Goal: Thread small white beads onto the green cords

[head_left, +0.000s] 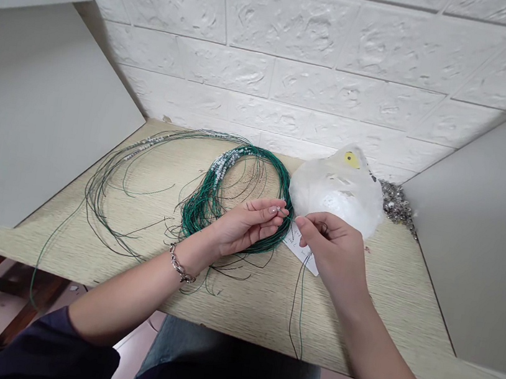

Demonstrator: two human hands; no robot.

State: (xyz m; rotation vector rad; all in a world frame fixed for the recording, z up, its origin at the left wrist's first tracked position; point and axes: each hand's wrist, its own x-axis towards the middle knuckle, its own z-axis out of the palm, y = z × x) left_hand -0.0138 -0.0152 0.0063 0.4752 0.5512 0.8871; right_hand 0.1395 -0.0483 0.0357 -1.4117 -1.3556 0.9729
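Note:
My left hand [252,224] is closed in a pinch at the middle of the table, thumb and forefinger holding a small white piece [278,209], possibly a connector. From it a thin green wire [287,215] runs to my right hand [332,244], whose thumb and fingers are closed on it. Below the right hand a green and a black strand [299,309] hang toward the table's front edge. Behind and beneath my left hand lies a thick coil of green and black wires [193,209] with many small white pieces grouped on it.
A looser bundle of wires [94,183] spreads to the left, one strand over the table edge. Behind my right hand lie a whitish plastic bag [335,191] and a white card with handwriting [311,263]. Small metallic bits [396,203] are heaped at right. Grey panels [485,241] flank the table.

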